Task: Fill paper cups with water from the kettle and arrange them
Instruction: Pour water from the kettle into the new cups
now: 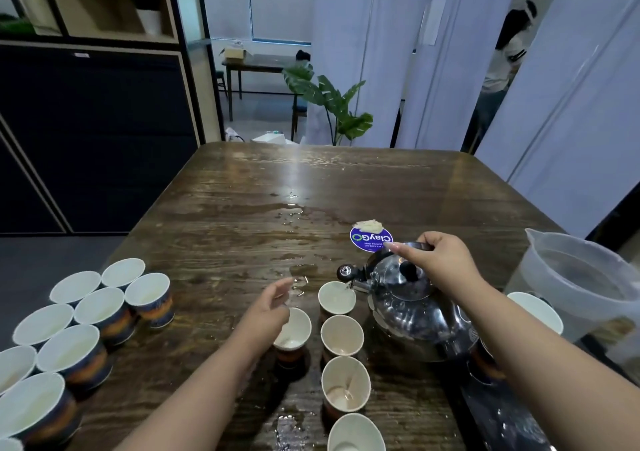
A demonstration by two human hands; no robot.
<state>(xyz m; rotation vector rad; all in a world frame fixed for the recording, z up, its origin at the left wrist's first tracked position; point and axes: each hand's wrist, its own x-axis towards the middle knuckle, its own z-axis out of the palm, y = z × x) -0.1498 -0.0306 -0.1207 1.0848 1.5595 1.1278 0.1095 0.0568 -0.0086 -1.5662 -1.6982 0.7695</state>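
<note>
While your right hand [440, 260] grips the handle of the steel kettle [412, 308], the spout [348, 276] hangs right over the rim of the farthest cup [336, 297] in the near column, so you look to be pouring or about to; no stream can be made out. Your left hand [268, 307] rests with relaxed fingers against the far rim of a lone cup [293, 329] just left of that column; whether it actually pinches the rim cannot be told.

From the head view, that is the only angle you have. Three more cups [342, 334] run toward you below the spout, and some seem to hold only a little liquid at the bottom. A cluster of cups [86, 312] stands well apart at the left edge of the wooden table [242, 191]. A clear plastic jug [585, 284] sits to the right of the kettle, with another cup [536, 310] just beside it.

Mind the risks. Puddles already lie on the wood, so a light paper cup could slide when nudged. The spout sits near the rim rather than over the centre, so a fast tilt would likely send water down the outside. Your right forearm passes close to the jug and the cup beside it; a wide swing back could knock them. The column is tightly spaced, so bumping one cup may topple its neighbour.
</note>
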